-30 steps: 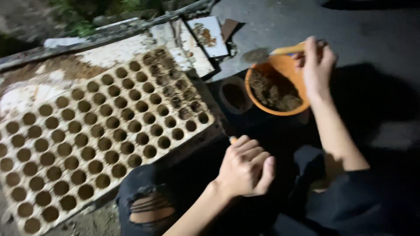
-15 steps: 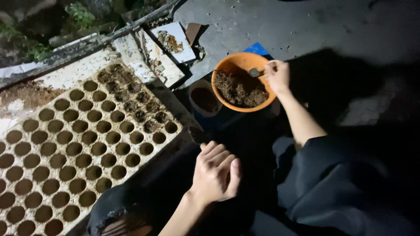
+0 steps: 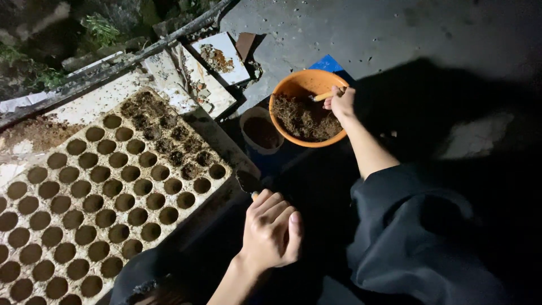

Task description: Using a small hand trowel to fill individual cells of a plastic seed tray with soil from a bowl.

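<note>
My right hand (image 3: 340,103) grips a small wooden-handled tool (image 3: 320,97) whose tip is down in the brown soil of an orange bowl (image 3: 293,85). My left hand (image 3: 271,229) is closed around the handle of a dark small trowel (image 3: 248,182), which points at the near corner of a large pale seedling tray (image 3: 113,186). The tray has many round cells. Several cells along its far right edge hold soil, and the others look hollow.
A small white cup of dark soil (image 3: 261,131) stands between the bowl and the tray. White tiles with soil on them (image 3: 217,56) lean behind the tray. A blue object (image 3: 330,62) lies under the bowl. Concrete floor (image 3: 395,34) lies beyond. My dark trousers (image 3: 418,237) fill the lower right.
The view has swung and steadied. My right hand came down from the bowl's far rim and dipped its tool into the soil. My left hand stayed closed by the tray's corner.
</note>
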